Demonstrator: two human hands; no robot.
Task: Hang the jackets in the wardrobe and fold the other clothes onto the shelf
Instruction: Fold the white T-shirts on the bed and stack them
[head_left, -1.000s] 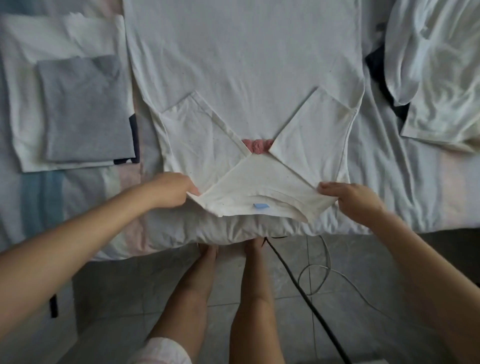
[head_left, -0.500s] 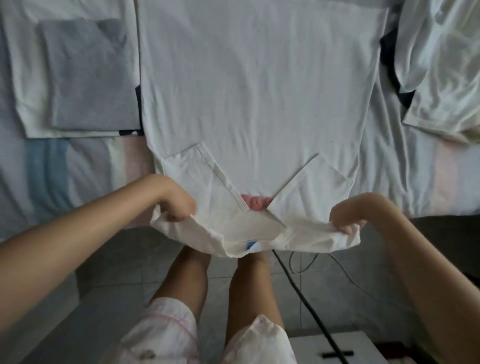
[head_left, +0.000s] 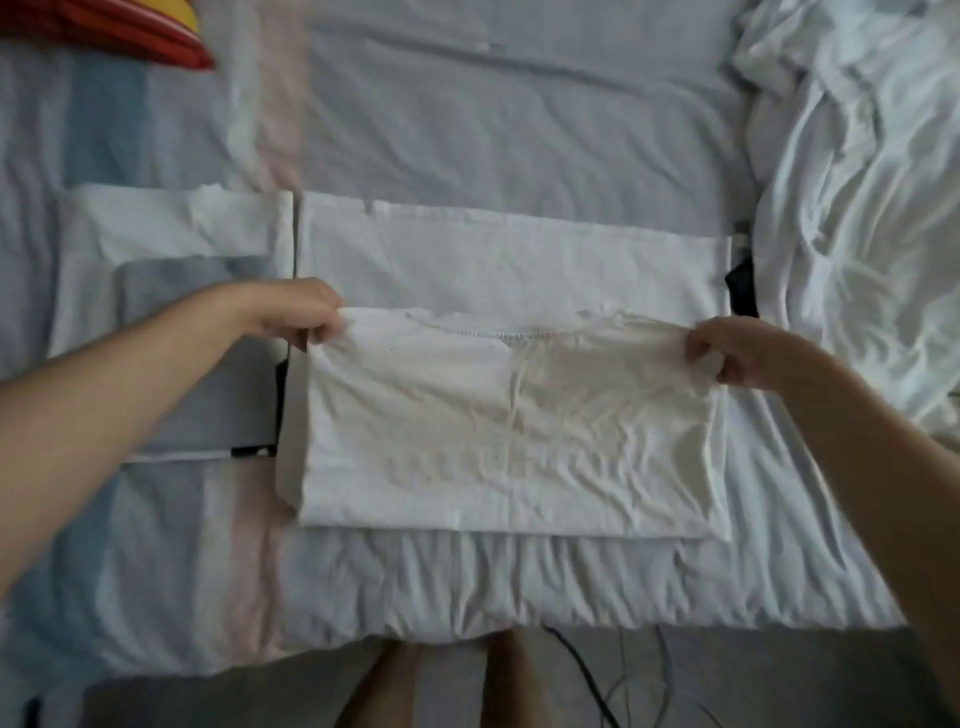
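Close to the front edge of the bed (head_left: 467, 587) lies our white T-shirt (head_left: 493, 441), long axis left to right (its near part doubled over the rest). Our left hand (head_left: 298, 317) and right hand (head_left: 727, 353) pinch the flap's far corners, fingers curled on cloth; its stitched edge faces away from us.

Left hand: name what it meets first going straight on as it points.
Likely the flat far half of the white fabric T-shirt, whose folded edge the left hand pinches; height above it is unclear.
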